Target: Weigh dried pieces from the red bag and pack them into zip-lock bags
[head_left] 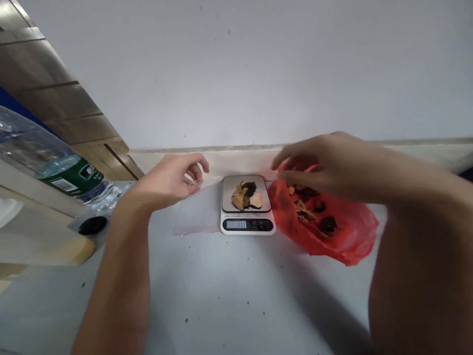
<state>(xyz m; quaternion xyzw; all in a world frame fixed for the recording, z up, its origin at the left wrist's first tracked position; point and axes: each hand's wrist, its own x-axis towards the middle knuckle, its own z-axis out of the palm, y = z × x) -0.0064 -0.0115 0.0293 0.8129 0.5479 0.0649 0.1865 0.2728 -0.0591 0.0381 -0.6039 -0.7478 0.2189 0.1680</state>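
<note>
A small white digital scale (226,217) sits in the middle, its display lit with digits that look like 113. On its plate lie several dried slices (240,196), brown, dark and pale. Flat on the surface to the left of the scale is a clear plastic bag (199,212). My left hand (172,177) has its fingers curled, with thumb and fingertips closed at the bag's upper edge. To the right, a red plastic bag (354,231) lies spread, holding more dried pieces (305,212). My right hand (321,160), slightly blurred, hovers over it with thumb and fingers apart.
A large clear bottle with a green label (72,177) leans in at the left. Near it are a black round cap (92,225) and a pale container (37,236). A white wall (258,74) rises behind the grey surface (221,305), which has dark specks.
</note>
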